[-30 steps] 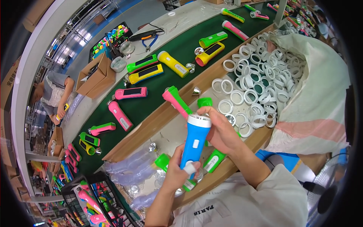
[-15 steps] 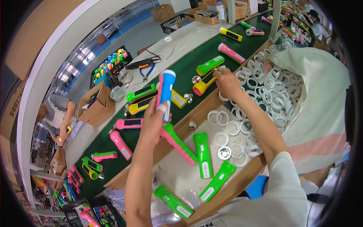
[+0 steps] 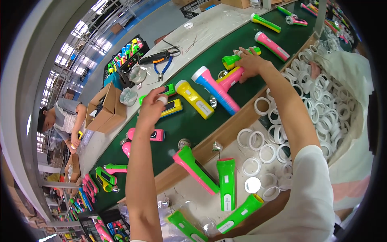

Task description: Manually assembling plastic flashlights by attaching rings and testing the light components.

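Flashlight, blue-and-pink plastic, white-rimmed [image 3: 217, 92]: lying on the dark green belt [image 3: 193, 130] between the hands.
Left hand [image 3: 151, 111]: released, fingers loosely bent over a green plastic flashlight [image 3: 171, 89].
Right hand [image 3: 250, 64]: over a yellow-and-pink plastic flashlight [image 3: 232, 78]; cannot tell whether gripping.
White plastic rings [image 3: 322, 115]: heaped by a pale sack [image 3: 355, 97].

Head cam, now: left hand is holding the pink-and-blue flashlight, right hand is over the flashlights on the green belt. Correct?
One error: the left hand isn't holding the pink-and-blue flashlight. The head view shows it lying on the green belt, apart from that hand. The right hand is over the flashlights on the belt, as you say.
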Demonstrator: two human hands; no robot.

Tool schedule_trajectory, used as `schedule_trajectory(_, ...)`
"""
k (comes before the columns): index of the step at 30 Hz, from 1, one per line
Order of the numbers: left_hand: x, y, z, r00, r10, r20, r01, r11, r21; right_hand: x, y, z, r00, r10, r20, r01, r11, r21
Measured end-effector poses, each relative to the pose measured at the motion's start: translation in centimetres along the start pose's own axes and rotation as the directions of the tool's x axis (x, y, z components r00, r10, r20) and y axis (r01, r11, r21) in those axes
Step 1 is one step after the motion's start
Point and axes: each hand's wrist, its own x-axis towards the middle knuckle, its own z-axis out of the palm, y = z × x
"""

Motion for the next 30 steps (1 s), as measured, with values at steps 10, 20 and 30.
schedule_trajectory(10,5.2,-5.6,-1.5,0.949,0.285,0.137,-0.292,0.627,0.722,-2.3,-0.4,0.6,0.939,0.18,-0.292,-0.093,0.954,0.286)
schedule_trajectory(20,3.2,-5.8,-0.6,0.864,0.148,0.482,-0.5,0.377,0.78,-10.7,-9.4,-9.1,0.965,0.227,-0.131,0.133,0.007,0.991)
schedule_trajectory(30,-3.6,-6.7,-3.3,0.819,0.214,0.532,-0.572,0.38,0.727,-21.1,-18.4,-2.8,0.982,0.011,0.188,-0.188,0.097,0.977)
